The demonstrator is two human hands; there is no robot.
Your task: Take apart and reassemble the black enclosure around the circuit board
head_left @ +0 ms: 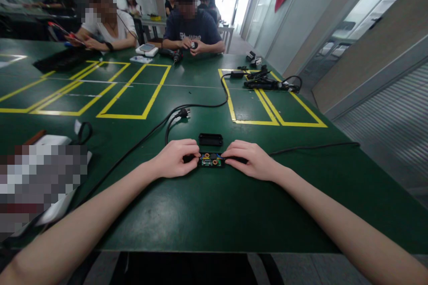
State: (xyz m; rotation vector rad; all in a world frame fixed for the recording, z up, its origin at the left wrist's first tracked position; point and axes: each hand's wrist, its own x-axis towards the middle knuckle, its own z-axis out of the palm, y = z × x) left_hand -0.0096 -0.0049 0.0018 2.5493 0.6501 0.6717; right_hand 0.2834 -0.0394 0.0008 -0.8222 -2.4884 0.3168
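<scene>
An opened power adapter (211, 161) lies on the table in front of me, its circuit board with ring coils and coloured wires showing in a black lower shell. My left hand (179, 158) is closed at the adapter's left end, fingertips pinching a black cord that is partly hidden under them. On the other side, my right hand (250, 159) pinches the black cable where it enters the right end. Just beyond the board sits the loose black shell half (210, 139), hollow side up, touched by neither hand.
A power plug (182, 113) and its cord lie behind my left hand. Several black adapters and cables (264, 82) rest at the back right within yellow tape outlines (257, 122). Across the green table (214, 213) two people are seated, near a power drill (175, 55) and a white device (147, 49).
</scene>
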